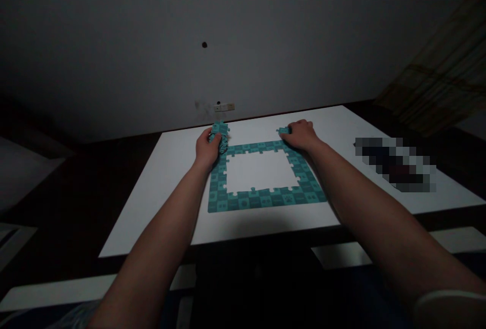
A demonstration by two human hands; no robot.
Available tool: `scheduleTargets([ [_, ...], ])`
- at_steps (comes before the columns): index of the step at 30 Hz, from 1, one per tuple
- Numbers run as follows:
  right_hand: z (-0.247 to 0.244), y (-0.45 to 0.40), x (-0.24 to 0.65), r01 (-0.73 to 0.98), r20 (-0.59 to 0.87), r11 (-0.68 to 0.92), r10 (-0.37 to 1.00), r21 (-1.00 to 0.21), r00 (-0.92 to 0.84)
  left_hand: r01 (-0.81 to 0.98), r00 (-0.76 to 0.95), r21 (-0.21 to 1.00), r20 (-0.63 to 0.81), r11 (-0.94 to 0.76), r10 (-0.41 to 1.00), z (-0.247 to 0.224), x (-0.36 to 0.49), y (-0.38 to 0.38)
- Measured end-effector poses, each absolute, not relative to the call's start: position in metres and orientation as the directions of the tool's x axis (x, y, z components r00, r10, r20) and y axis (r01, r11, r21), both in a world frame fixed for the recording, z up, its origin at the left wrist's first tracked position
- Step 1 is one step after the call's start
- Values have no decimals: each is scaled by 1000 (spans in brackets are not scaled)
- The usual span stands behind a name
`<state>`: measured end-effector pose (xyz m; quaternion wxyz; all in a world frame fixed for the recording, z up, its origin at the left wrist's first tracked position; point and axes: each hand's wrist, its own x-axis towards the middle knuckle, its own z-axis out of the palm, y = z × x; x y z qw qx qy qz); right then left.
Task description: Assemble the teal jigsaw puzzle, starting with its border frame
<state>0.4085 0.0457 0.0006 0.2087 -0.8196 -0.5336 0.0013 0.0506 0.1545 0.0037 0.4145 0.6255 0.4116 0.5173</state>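
The left hand (pixel 207 149) is curled narrow around a stack of teal puzzle pieces (pixel 219 129), gripping it upright from the side, with the fingers wrapped over the near face. The stack stands at the far left corner of a teal puzzle frame (pixel 266 201), right against the hand and above the frame's edge, so the corner underneath is hidden.

The right hand (pixel 298 134) lies palm down, fingers together and narrow, at the frame's far right corner. Just beyond its fingertips, on the side away from the wrist, sits a single piece (pixel 283 130), pinched at its edge and resting near the frame's far edge.

Joined pieces form the near side and both flanks of the frame, and the far side runs between the hands. The printed squares and paw marks line up along the near side. The inner edge still shows open tabs and sockets, and the white table (pixel 152 207) shows through the middle, with no pieces laid there. How many pieces the stack holds cannot be told.

Well to the right of the right hand, a pixelated patch (pixel 395 164) covers something on the table. Beyond the left hand, a small wall plate (pixel 224 107) sits low on the wall.
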Motion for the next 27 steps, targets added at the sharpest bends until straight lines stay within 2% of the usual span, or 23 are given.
scheduleTargets([
  [3, -2, 49, 409, 864, 177, -377, 875, -334, 450, 83, 128, 948, 294, -306, 947, 3, 51, 155],
  [8, 1, 47, 409, 765, 132, -413, 834, -495, 536, 76, 143, 945, 306, -318, 941, 2, 50, 154],
  [11, 3, 44, 407, 749, 135, -391, 836, -535, 532, 84, 145, 942, 310, -324, 940, 3, 50, 153],
  [13, 3, 43, 406, 770, 150, -390, 839, -504, 523, 92, 145, 943, 306, -320, 941, 3, 50, 152],
  [17, 2, 43, 405, 841, 170, -396, 861, -368, 480, 102, 138, 938, 316, -331, 939, 4, 50, 152],
  [19, 3, 43, 405, 854, 152, -377, 879, -359, 452, 107, 133, 935, 324, -338, 937, 4, 51, 152],
  [23, 4, 42, 405, 793, 115, -399, 859, -460, 499, 103, 125, 940, 313, -326, 942, 4, 51, 153],
  [27, 3, 41, 403, 746, 149, -343, 850, -570, 505, 83, 137, 946, 301, -313, 944, 3, 51, 153],
])
